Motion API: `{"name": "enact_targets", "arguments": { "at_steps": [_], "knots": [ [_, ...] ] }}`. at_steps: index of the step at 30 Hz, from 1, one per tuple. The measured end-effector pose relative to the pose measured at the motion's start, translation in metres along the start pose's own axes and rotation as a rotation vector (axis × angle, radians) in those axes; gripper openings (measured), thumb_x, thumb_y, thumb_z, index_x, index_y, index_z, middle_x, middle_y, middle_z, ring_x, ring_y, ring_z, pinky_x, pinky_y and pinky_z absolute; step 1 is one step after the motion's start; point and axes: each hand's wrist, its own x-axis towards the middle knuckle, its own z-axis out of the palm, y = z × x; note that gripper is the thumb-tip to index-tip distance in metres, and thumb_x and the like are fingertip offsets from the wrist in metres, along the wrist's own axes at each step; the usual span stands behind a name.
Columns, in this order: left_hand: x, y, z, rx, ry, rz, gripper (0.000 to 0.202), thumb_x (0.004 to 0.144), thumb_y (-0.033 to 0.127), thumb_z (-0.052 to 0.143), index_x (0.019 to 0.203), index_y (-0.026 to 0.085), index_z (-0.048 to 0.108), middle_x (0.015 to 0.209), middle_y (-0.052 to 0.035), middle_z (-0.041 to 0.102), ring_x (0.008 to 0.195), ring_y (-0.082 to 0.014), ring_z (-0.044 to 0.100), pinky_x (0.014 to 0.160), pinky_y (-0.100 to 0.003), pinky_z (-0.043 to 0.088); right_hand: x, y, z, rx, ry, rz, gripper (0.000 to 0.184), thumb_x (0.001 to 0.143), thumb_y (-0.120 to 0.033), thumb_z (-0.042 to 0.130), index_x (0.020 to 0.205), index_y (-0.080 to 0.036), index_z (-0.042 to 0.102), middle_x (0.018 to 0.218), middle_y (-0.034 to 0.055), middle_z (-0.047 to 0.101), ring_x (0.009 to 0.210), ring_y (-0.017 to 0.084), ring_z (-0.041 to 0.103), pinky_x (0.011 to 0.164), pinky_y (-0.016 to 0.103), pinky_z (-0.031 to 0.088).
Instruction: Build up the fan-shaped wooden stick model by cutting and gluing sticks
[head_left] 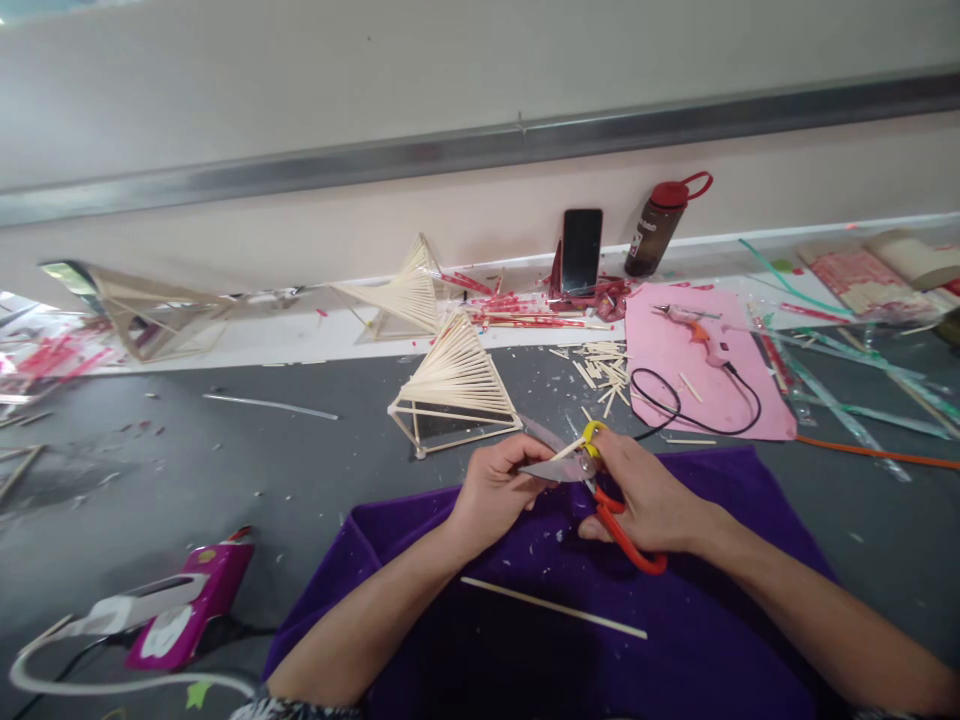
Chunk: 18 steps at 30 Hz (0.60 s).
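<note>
My right hand is closed round the red handles of a pair of scissors, whose blades are parted and point left. My left hand is pinched on a short pale wooden stick that lies between the blades. Both hands hover over a purple cloth spread on the grey floor. A long thin stick lies on the cloth below the hands. Just beyond the hands stands a pyramid-shaped model of sticks.
A pink sheet holds a glue gun with a black cord. Cut sticks lie beside it. A phone, a dark bottle and two more stick models stand along the wall. A pink device with white cable lies at lower left.
</note>
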Motion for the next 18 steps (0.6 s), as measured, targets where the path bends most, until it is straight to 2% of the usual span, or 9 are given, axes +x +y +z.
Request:
{"name": "enact_targets", "arguments": {
  "at_steps": [8,11,18],
  "knots": [
    [-0.002,-0.013,-0.002,-0.047,-0.06,-0.009,0.03,0.074,0.043,0.066,0.074,0.014,0.061,0.054,0.0004,0.057,0.038,-0.0048,0.037,0.037,-0.018,0.025,-0.004,0.004,0.012,0.08,-0.006,0.072,0.029,0.072,-0.025,0.057,0.079,-0.023,0.03,0.074,-0.0021,0.043,0.06,0.014,0.037,0.053,0.025,0.028],
    [-0.002,-0.014,-0.002,-0.102,-0.074,-0.015,0.031,0.074,0.045,0.066,0.075,0.014,0.06,0.053,0.0005,0.057,0.037,-0.0046,0.037,0.036,-0.018,0.024,-0.004,0.007,0.015,0.119,0.008,0.039,0.027,0.07,-0.019,0.054,0.079,-0.023,0.029,0.072,-0.0025,0.043,0.059,0.013,0.036,0.053,0.025,0.026],
    [-0.004,-0.013,0.0,-0.1,-0.054,-0.019,0.03,0.074,0.043,0.066,0.074,0.014,0.06,0.052,0.0012,0.057,0.036,-0.0043,0.037,0.036,-0.018,0.025,-0.005,0.007,0.013,0.11,-0.01,0.039,0.028,0.068,-0.021,0.055,0.079,-0.023,0.03,0.069,-0.0037,0.041,0.057,0.012,0.032,0.051,0.025,0.024]
  ]
}}
